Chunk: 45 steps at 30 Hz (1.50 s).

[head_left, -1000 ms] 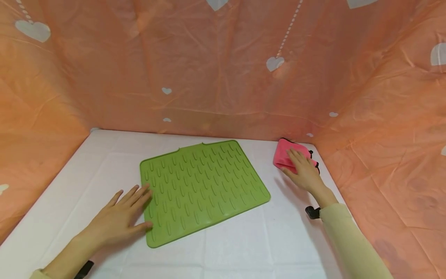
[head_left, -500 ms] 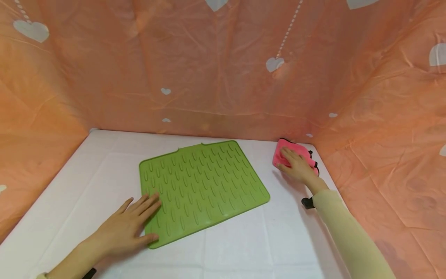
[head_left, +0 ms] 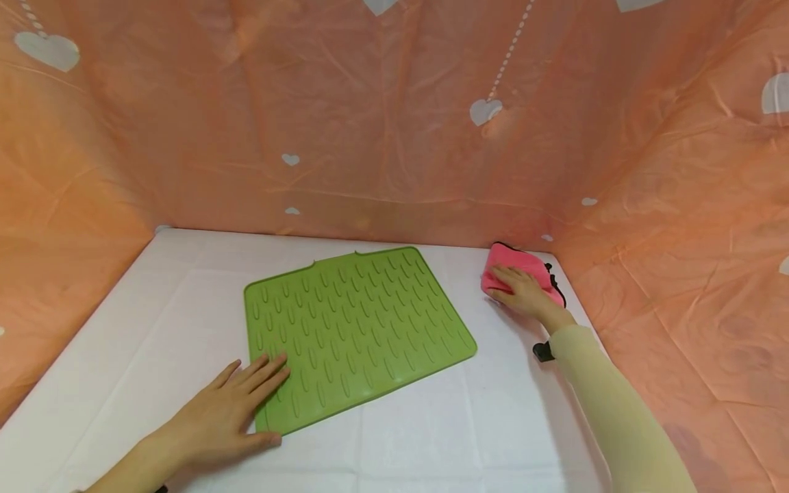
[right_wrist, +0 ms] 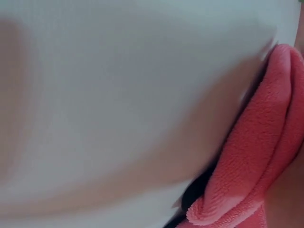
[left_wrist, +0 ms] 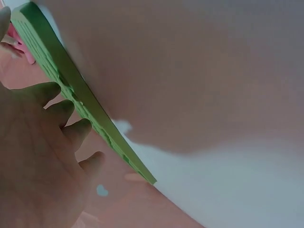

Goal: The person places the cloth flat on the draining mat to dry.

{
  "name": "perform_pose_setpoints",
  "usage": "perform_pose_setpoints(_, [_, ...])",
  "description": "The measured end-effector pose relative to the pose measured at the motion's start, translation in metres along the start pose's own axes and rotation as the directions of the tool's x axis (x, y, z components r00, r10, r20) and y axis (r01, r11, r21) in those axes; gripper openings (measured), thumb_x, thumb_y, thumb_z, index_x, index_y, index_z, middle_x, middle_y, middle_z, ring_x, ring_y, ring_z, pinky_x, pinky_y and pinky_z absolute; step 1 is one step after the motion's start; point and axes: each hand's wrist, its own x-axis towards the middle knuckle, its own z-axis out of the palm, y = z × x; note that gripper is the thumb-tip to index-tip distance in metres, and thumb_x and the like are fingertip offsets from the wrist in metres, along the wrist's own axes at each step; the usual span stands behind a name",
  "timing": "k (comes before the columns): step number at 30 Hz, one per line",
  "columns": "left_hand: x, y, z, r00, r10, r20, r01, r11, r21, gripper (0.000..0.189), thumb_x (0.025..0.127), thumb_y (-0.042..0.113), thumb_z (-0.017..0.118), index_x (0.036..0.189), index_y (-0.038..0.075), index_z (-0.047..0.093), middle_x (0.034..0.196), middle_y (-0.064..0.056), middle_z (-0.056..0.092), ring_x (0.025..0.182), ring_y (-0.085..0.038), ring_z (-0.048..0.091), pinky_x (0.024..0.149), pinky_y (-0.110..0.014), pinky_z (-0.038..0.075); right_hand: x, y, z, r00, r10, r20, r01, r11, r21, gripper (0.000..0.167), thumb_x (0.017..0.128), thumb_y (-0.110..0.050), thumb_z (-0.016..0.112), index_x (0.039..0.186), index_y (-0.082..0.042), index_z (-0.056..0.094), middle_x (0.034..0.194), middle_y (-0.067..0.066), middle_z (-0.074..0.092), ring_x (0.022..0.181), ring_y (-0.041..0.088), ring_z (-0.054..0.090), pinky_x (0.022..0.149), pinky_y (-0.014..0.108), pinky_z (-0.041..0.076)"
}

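Observation:
A green ridged mat (head_left: 364,329) lies at a slant on the white table. My left hand (head_left: 228,414) is spread over its near left corner, fingers fairly straight and apart; in the left wrist view those fingers (left_wrist: 73,135) overlap the mat's thick edge. At the back right lies a folded pink plush cloth (head_left: 520,263) with black trim. My right hand (head_left: 524,294) is on its near side, fingers over the top and thumb at the front edge, gripping it. The right wrist view shows the cloth (right_wrist: 251,147) bunched in a soft fold; the fingertips are mostly hidden there.
Orange curtains (head_left: 382,137) with pale hearts rise along the back and both sides of the table. White tablecloth (head_left: 419,438) shows in front of the mat and between it and the cloth.
My right hand has settled lower and slightly left onto the pink cloth, whose trimmed right edge has shifted. My left hand has slid right and nearer over the mat's corner.

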Motion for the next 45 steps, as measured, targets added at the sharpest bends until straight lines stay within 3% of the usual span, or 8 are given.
perform_pose_setpoints(16, [-0.004,0.003,0.004,1.0,-0.009,0.006,0.009,1.0,-0.001,0.097,0.083,0.076,0.068,0.154,0.012,0.051,0.161,-0.006,0.046,0.142,-0.035,0.05,0.118,-0.019,-0.018,0.008,0.008,0.011,0.999,-0.024,-0.021,0.023,0.999,-0.047,0.047,0.102,-0.021,0.068,0.146,-0.011,0.06,0.149,0.024,0.045,0.141,0.05,0.033,0.11,0.075,0.018])
perform_pose_setpoints(20, [-0.004,0.004,0.003,0.999,-0.027,0.025,0.028,1.0,-0.011,0.097,0.084,0.076,0.066,0.155,0.013,0.05,0.163,-0.005,0.044,0.144,-0.034,0.047,0.127,-0.035,0.005,0.009,0.008,0.014,0.998,-0.009,-0.061,0.007,1.0,-0.025,0.039,0.102,-0.02,0.067,0.139,-0.009,0.066,0.144,0.023,0.048,0.136,0.049,0.037,0.107,0.073,0.019])
perform_pose_setpoints(23, [-0.004,0.004,0.003,0.999,-0.037,0.036,0.038,0.999,-0.02,0.097,0.084,0.077,0.065,0.156,0.013,0.049,0.164,-0.004,0.042,0.145,-0.034,0.046,0.127,-0.036,0.008,0.009,0.008,0.017,0.996,0.01,-0.09,-0.011,1.0,-0.005,0.033,0.103,-0.021,0.067,0.133,-0.008,0.069,0.14,0.022,0.05,0.132,0.048,0.039,0.107,0.072,0.018])
perform_pose_setpoints(27, [-0.003,0.003,0.005,0.998,-0.037,0.041,0.038,0.999,-0.025,0.097,0.085,0.077,0.064,0.156,0.014,0.048,0.164,-0.005,0.042,0.145,-0.035,0.045,0.121,-0.022,-0.014,0.011,0.008,0.019,0.992,0.025,-0.124,-0.024,1.0,0.012,0.027,0.103,-0.019,0.066,0.126,-0.006,0.071,0.134,0.021,0.054,0.13,0.048,0.041,0.105,0.07,0.02])
perform_pose_setpoints(30, [-0.004,0.003,0.005,0.998,-0.039,0.041,0.04,0.999,-0.031,0.097,0.084,0.077,0.065,0.156,0.014,0.048,0.163,-0.005,0.042,0.145,-0.035,0.045,0.119,-0.02,-0.016,0.012,0.008,0.02,0.99,0.029,-0.136,-0.026,0.999,0.023,0.025,0.103,-0.017,0.064,0.124,-0.005,0.071,0.131,0.022,0.055,0.129,0.048,0.042,0.103,0.069,0.022])
perform_pose_setpoints(34, [-0.004,0.004,0.004,0.998,-0.044,0.045,0.046,0.998,-0.036,0.096,0.084,0.076,0.066,0.155,0.014,0.049,0.163,-0.004,0.042,0.145,-0.034,0.045,0.128,-0.039,0.01,0.011,0.008,0.018,0.988,0.051,-0.148,-0.041,0.997,0.066,0.026,0.106,-0.015,0.06,0.127,-0.002,0.067,0.131,0.024,0.056,0.13,0.048,0.042,0.101,0.069,0.023])
perform_pose_setpoints(37, [-0.004,0.004,0.003,0.997,-0.048,0.053,0.049,0.998,-0.032,0.096,0.084,0.077,0.065,0.155,0.014,0.049,0.163,-0.004,0.043,0.145,-0.034,0.045,0.116,-0.051,0.032,0.009,0.008,0.017,0.982,0.075,-0.176,-0.054,0.992,0.118,0.028,0.108,-0.013,0.056,0.131,0.001,0.063,0.133,0.026,0.057,0.133,0.048,0.043,0.104,0.07,0.022])
perform_pose_setpoints(45, [-0.002,0.005,0.0,0.994,-0.062,0.09,0.066,0.997,-0.043,0.096,0.084,0.077,0.065,0.155,0.013,0.05,0.163,-0.005,0.042,0.146,-0.035,0.044,0.111,-0.061,0.037,0.003,0.005,0.009,0.924,0.114,-0.365,-0.027,0.972,0.235,0.03,0.109,-0.013,0.053,0.133,0.005,0.058,0.134,0.03,0.056,0.132,0.049,0.049,0.114,0.064,0.034])
